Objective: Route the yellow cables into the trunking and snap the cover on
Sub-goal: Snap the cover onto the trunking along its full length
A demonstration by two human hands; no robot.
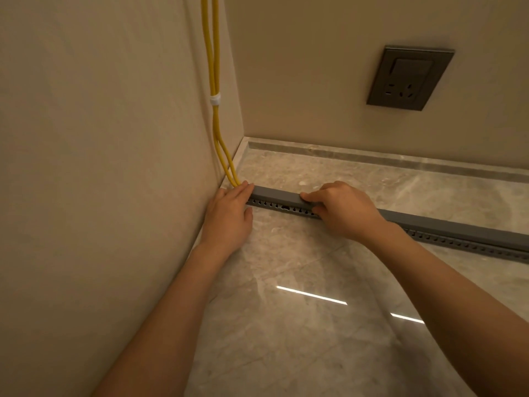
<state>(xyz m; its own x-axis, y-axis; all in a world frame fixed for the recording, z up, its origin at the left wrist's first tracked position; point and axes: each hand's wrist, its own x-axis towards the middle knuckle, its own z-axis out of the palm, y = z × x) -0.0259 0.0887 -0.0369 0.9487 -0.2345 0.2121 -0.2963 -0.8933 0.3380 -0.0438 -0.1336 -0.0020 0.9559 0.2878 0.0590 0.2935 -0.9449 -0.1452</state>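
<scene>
Two yellow cables (pixel 214 67) hang down the left wall, bound by a white tie (pixel 215 100), and run into the left end of the grey trunking (pixel 289 207). The trunking lies on the marble floor and runs off to the right edge. Its smooth grey cover (pixel 276 194) sits on top, above the slotted side wall. My left hand (pixel 229 216) lies with straight fingers against the trunking's left end, where the cables enter. My right hand (pixel 340 209) grips the trunking a little further right, fingers curled over the cover and thumb on the slotted side.
A beige wall (pixel 100 167) stands close on the left and another at the back, meeting in a corner. A dark grey switch and socket plate (pixel 409 78) is on the back wall. A pale stone skirting (pixel 372 157) runs along the back. Glossy marble floor (pixel 300 325) lies in front.
</scene>
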